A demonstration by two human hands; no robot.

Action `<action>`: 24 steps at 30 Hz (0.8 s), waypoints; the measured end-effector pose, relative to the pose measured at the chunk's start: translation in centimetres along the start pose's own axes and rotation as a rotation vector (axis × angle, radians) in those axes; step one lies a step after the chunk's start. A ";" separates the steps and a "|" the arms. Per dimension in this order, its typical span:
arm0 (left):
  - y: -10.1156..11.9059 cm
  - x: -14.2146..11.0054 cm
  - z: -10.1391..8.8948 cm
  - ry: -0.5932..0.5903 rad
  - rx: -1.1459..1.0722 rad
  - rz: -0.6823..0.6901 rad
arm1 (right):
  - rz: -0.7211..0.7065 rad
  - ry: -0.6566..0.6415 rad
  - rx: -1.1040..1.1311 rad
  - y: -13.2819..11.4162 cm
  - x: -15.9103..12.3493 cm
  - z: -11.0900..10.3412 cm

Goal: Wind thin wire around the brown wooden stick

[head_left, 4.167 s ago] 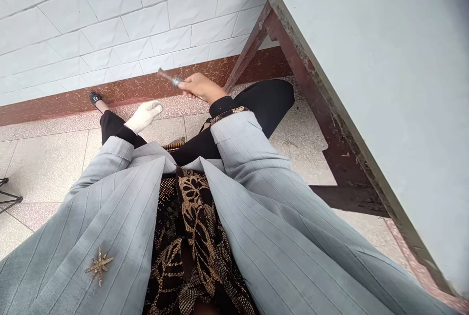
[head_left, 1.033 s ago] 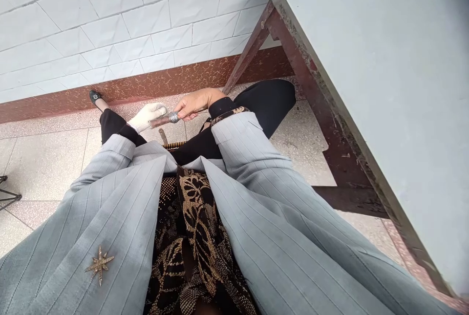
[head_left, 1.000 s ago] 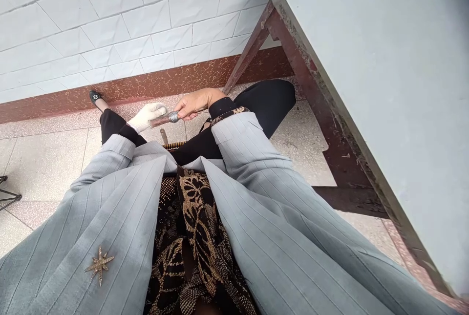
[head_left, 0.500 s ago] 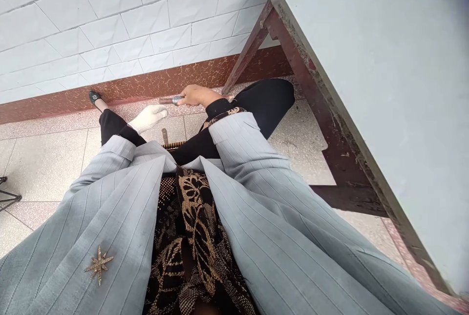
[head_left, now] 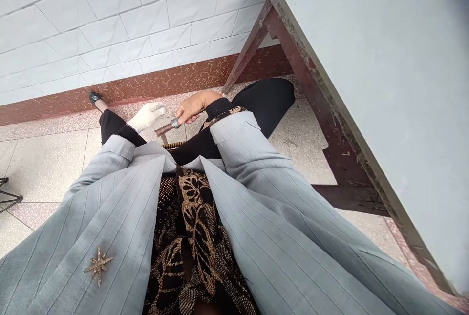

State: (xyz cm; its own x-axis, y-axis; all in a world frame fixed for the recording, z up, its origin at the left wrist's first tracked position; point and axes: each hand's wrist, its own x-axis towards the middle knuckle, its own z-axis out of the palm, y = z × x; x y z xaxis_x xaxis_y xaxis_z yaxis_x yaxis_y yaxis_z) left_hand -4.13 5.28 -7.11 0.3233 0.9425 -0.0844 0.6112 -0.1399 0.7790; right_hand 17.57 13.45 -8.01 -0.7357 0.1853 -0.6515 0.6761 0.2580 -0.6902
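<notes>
My left hand (head_left: 147, 115) wears a white knitted glove. Its fingers are curled together, and whatever may lie inside them is hidden. To its right my bare right hand (head_left: 192, 107) is closed round a short tool. The tool's rusty-brown bar (head_left: 162, 130) sticks out leftward and slightly down, with a silvery wound band (head_left: 175, 123) close to my fingers. Most of the grip is covered by my palm. The bar's end lies below the glove, apart from it. Beneath the bar a small brownish stick (head_left: 164, 140) is partly visible, beside a black-and-gold patterned edge (head_left: 174, 145).
A pale tabletop (head_left: 373, 71) on a dark red wooden frame (head_left: 326, 124) fills the right side. White wall tiles (head_left: 110, 36) rise above a brown skirting (head_left: 146, 80). Thin black metal legs (head_left: 9, 197) stand on the tiled floor at far left.
The bar was beside the glove a second ago, then rose toward the skirting. Now my right hand has lowered it again, tilted downward. My gloved hand has shifted only slightly.
</notes>
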 end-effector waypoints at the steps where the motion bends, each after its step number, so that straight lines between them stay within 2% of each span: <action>1: -0.1 0.1 0.0 0.008 -0.031 -0.014 | -0.039 -0.001 0.025 -0.1 -0.4 0.0; 3: -0.2 0.1 0.0 0.038 -0.107 -0.051 | -0.137 0.045 0.096 -0.3 -1.4 0.0; 4: -0.3 0.1 0.0 0.053 -0.149 -0.067 | -0.212 0.123 0.140 -0.5 -1.9 0.0; 6: -0.4 0.0 0.0 0.065 -0.222 -0.088 | -0.374 0.366 0.258 -0.7 -2.7 -0.1; 8: -0.4 -0.3 0.1 0.045 -0.260 -0.085 | -0.464 0.605 0.358 -0.7 -2.8 -0.2; 10: -0.3 -0.4 0.2 0.000 -0.256 -0.078 | -0.420 0.771 0.391 -0.5 -2.2 -0.3; 14: -0.1 -0.3 0.5 -0.083 -0.179 -0.074 | -0.071 0.916 0.262 -0.1 -0.7 -0.6; 16: 0.0 -0.3 0.6 -0.090 -0.148 -0.074 | 0.077 0.906 0.119 -0.1 -0.5 -0.7; 18: 0.0 -0.4 0.6 -0.069 -0.132 -0.077 | 0.174 0.829 -0.051 -0.4 -0.6 -0.6; 21: 0.0 -0.5 0.7 -0.041 -0.112 -0.086 | 0.253 0.618 -0.218 -0.7 -1.0 -0.4; 24: -0.1 -0.4 0.7 -0.037 -0.089 -0.078 | 0.268 0.348 -0.159 -0.5 -0.9 0.0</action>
State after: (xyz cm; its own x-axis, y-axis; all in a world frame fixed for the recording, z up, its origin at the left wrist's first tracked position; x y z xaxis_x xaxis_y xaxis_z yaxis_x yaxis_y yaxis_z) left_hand -3.84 4.71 -7.62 0.3043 0.9376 -0.1683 0.5699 -0.0376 0.8209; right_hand 17.93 13.13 -7.10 -0.5237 0.5654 -0.6372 0.8498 0.2948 -0.4369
